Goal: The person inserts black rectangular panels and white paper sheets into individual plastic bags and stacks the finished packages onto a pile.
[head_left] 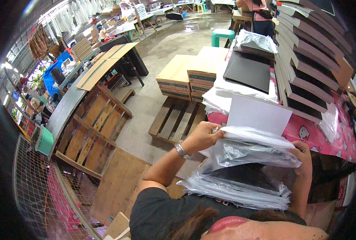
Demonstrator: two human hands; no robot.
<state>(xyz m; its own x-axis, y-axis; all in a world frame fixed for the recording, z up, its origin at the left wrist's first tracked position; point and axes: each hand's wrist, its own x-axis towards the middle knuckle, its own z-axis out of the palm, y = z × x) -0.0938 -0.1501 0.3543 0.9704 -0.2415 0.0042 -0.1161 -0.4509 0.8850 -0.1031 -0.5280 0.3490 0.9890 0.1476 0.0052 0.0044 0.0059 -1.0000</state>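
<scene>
A clear plastic bag [262, 154] is stretched between my two hands in front of my chest. My left hand [207, 137], with a silver band at the wrist, pinches its upper left corner. My right hand [303, 155] is closed on the bag's right side. Just beyond the bag's upper edge stands a white board [258, 116], its lower part hidden behind the plastic; I cannot tell whether it reaches inside. Closer to my body lies a thick sheaf of clear plastic bags [234, 192], resting against my black shirt.
A tall stack of black-and-white boards [306, 68] rises at the right on a pink patterned cloth [306, 132]. A black board [248, 72] lies beyond my hands. Cardboard boxes [174, 76] sit on a wooden pallet [174, 120]. A green stool [223, 36] and another person [260, 18] are farther back.
</scene>
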